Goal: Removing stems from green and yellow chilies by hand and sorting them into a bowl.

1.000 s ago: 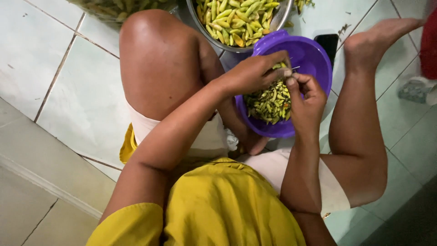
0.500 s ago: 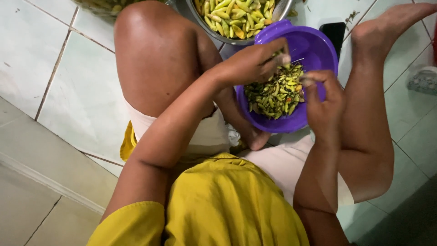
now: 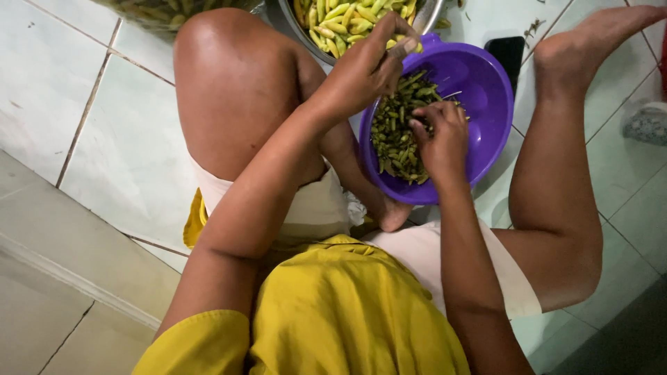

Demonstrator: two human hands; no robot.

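I sit on a tiled floor with a purple plastic bowl (image 3: 486, 104) between my legs, holding a pile of small dark green pepper stems (image 3: 396, 132). Behind it stands a metal bowl (image 3: 431, 15) full of yellow-green chili peppers (image 3: 340, 17). My left hand (image 3: 365, 66) reaches over the metal bowl's near rim, its fingers pinched on a pepper. My right hand (image 3: 438, 135) hangs over the purple bowl with its fingers curled down onto the green pile; what its fingertips hold is hidden.
A black phone (image 3: 505, 52) lies on the tiles just behind the purple bowl. Another container of peppers (image 3: 167, 10) shows at the top left edge. My bare knees flank the bowls, and a grey cloth (image 3: 646, 121) lies at the right edge.
My hands were together over the purple bowl and have parted. The left has moved up to the metal bowl, and the right has dropped onto the green pile.
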